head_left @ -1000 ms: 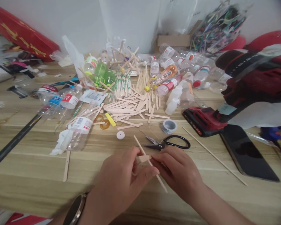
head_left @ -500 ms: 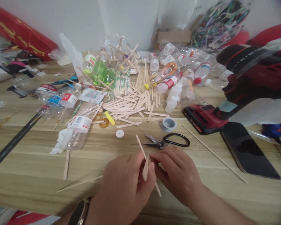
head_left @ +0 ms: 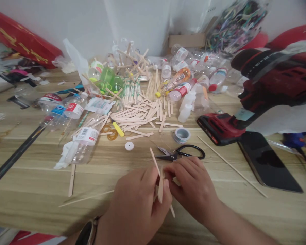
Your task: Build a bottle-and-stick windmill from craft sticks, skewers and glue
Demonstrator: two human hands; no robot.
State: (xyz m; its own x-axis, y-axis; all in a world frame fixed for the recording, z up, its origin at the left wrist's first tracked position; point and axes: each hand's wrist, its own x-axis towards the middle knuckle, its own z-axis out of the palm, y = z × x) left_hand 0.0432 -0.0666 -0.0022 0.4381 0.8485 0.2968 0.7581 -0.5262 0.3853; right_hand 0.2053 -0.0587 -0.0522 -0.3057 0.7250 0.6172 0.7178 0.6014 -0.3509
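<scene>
My left hand (head_left: 142,197) is closed around two crossed wooden craft sticks. One long craft stick (head_left: 155,161) slants up past the fingers and its lower end shows below the hand. The other craft stick (head_left: 160,192) stands nearly end-on between thumb and fingers. My right hand (head_left: 191,183) meets them from the right, its fingertips pinched together at the crossing; what lies between those fingertips is hidden. Just beyond the hands lie black-handled scissors (head_left: 173,156), a spool of thin wire or thread (head_left: 182,135) and a small white disc (head_left: 129,146).
A pile of craft sticks (head_left: 135,117) and a yellow-handled tool (head_left: 117,128) lie ahead. Plastic bottles (head_left: 86,139) crowd the left and back. At right are a red cordless drill (head_left: 221,129), a phone (head_left: 269,163) and a thin wooden stick (head_left: 232,166).
Both hands stay at the crossed sticks. The long stick has become slightly steeper, and the end-on stick has turned a little. The whole view has shifted slightly.
</scene>
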